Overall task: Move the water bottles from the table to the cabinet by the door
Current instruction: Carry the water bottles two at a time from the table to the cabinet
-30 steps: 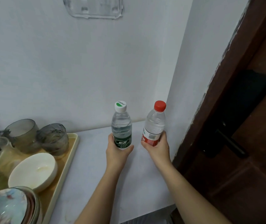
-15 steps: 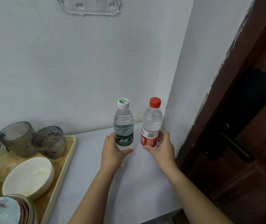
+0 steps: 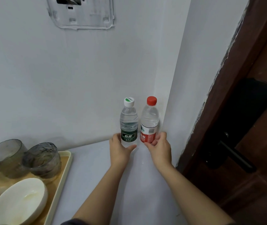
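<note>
Our left hand (image 3: 119,149) grips the green-label bottle (image 3: 128,125) low down, our right hand (image 3: 160,147) the red-label bottle (image 3: 149,125); both bottles upright, side by side in the cabinet top's (image 3: 93,169) far right corner; hands on their near sides.

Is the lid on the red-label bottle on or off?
On. The red cap sits on the neck of the red-label bottle, which the right hand holds low down.
</note>
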Demonstrator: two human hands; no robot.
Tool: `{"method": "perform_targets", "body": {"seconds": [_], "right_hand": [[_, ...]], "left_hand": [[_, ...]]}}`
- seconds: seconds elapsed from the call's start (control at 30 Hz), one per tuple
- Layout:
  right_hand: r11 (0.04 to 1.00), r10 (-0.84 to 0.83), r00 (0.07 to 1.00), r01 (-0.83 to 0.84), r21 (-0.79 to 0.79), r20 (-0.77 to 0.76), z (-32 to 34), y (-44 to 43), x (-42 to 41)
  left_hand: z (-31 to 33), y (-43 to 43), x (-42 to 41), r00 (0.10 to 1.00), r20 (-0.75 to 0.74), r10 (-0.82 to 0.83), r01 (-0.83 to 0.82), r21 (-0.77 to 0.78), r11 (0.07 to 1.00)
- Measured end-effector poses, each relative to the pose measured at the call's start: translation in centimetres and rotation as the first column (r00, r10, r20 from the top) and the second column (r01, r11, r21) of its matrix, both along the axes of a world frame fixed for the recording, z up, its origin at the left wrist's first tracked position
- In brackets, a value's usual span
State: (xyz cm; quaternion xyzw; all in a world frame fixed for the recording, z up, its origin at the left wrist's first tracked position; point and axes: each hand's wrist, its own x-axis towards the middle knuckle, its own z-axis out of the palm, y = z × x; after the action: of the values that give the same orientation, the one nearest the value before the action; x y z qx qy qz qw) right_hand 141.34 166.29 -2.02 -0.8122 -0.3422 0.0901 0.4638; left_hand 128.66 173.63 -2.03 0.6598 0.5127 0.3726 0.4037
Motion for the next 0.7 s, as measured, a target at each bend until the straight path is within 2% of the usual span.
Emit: {"method": "perform_targets", "body": {"seconds": [0.13, 0.4, 0.7], "right_hand": [[1.0, -0.006, 1.0, 0.007, -0.03, 0.016, 0.2, 1.0, 0.2], [0.998, -0.034, 0.999, 0.036, -0.061, 0.029, -0.3, 2.8, 0.8], [0.995, -0.031, 0.996, 0.039, -0.094, 0.086, -0.1, 4.5, 0.3]], "left_hand": [[0.1, 0.9, 0.9, 1.0, -0.03, -0.005, 0.006, 0.011, 1.0], [-0.2, 2.3, 2.7, 0.999, 0.051, 0.003, -0.003, 0.003, 1.0], [-0.2, 2.8, 2.7, 1.0, -0.006, -0.007, 0.007, 0.073, 0.997]]}}
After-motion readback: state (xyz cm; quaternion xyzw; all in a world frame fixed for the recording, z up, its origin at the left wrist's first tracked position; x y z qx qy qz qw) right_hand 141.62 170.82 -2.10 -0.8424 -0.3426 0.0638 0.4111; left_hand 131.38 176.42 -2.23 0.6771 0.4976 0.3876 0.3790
